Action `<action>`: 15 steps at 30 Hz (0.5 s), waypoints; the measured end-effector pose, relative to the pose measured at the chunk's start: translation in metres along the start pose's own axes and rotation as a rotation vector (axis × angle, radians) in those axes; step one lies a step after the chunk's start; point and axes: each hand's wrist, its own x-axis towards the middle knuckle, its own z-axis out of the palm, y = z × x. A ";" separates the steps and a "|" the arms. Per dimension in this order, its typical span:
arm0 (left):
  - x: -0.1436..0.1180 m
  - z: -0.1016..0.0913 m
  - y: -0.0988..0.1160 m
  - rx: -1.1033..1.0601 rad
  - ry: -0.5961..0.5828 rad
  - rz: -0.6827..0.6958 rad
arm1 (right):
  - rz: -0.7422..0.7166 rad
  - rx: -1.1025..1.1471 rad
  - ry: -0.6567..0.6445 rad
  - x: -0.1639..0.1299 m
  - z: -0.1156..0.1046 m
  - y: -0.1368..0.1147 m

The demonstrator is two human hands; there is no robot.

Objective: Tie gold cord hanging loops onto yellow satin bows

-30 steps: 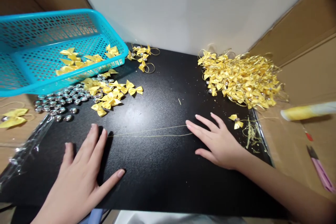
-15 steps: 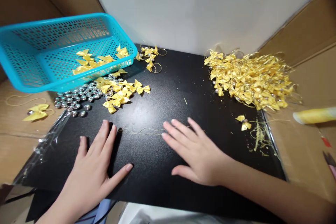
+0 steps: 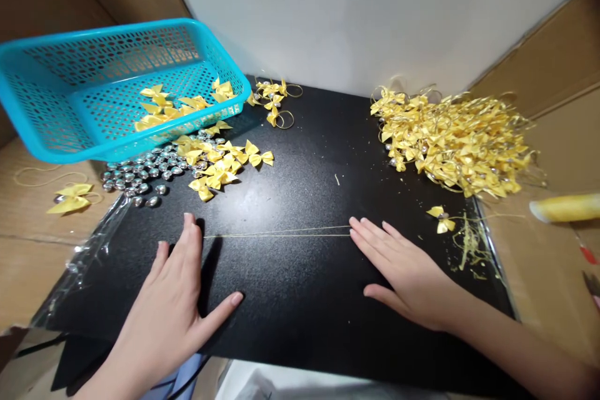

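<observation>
A thin gold cord (image 3: pixel 281 232) stretches across the black board (image 3: pixel 290 300) between my two hands, running as two nearly straight strands. My left hand (image 3: pixel 173 294) lies at the cord's left end, fingers extended and thumb spread wide. At the other end, my right hand (image 3: pixel 405 272) presses its fingertips onto the strands, palm down with the thumb apart. Neither hand is closed around anything. The cord's ends under the fingers are hidden.
A turquoise basket (image 3: pixel 42 153) holding yellow bows stands at back left. Before it lie silver bells (image 3: pixel 140 175) and loose yellow bows (image 3: pixel 220 169). A heap of corded bows (image 3: pixel 454 137) sits at back right, with cord scraps (image 3: pixel 469 244) and a yellow spool (image 3: pixel 567 207) nearby.
My right hand has slid to the right, away from the left one. The cord, wavy before, is now straight between them. My left hand has stayed nearly in place, its fingers closer together.
</observation>
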 end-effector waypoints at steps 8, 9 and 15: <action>0.001 0.004 -0.002 0.026 0.038 0.037 | 0.052 -0.045 -0.099 -0.007 -0.005 0.006; 0.001 0.005 -0.003 0.025 0.035 0.032 | 0.058 -0.046 -0.109 -0.009 -0.006 0.008; -0.003 0.010 -0.005 -0.006 0.054 0.014 | 0.105 0.008 -0.111 -0.020 -0.012 0.016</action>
